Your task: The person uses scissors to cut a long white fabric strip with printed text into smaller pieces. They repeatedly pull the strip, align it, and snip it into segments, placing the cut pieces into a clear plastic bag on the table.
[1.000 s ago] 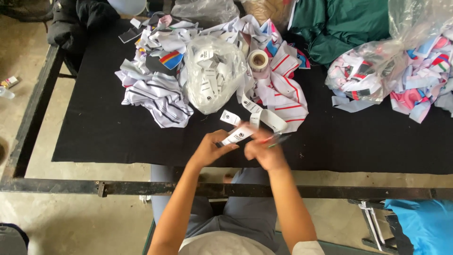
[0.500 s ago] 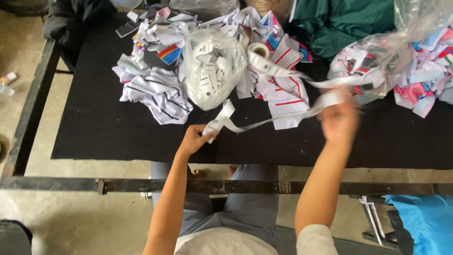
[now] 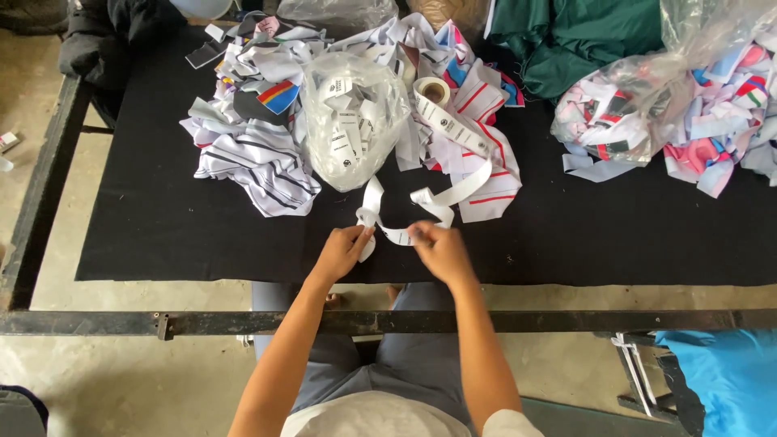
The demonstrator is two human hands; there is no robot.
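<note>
While both hands work close together at the near edge of the black-covered table (image 3: 162,235), the left hand (image 3: 344,252) and right hand (image 3: 441,251) each pinch the same white printed label ribbon (image 3: 396,235), fingers closed narrowly on it. From the hands the ribbon loops over the cloth and runs up to its roll (image 3: 431,91), which sits near the middle of the far edge. Just left of the roll stands a clear plastic bag of cut labels (image 3: 352,121). Striped white fabric pieces (image 3: 259,162) are heaped toward the far left corner, with more striped pieces beside the roll. Toward the far right corner lie dark green cloth (image 3: 583,40) and a clear bag of colourful fabric scraps (image 3: 680,105).
</note>
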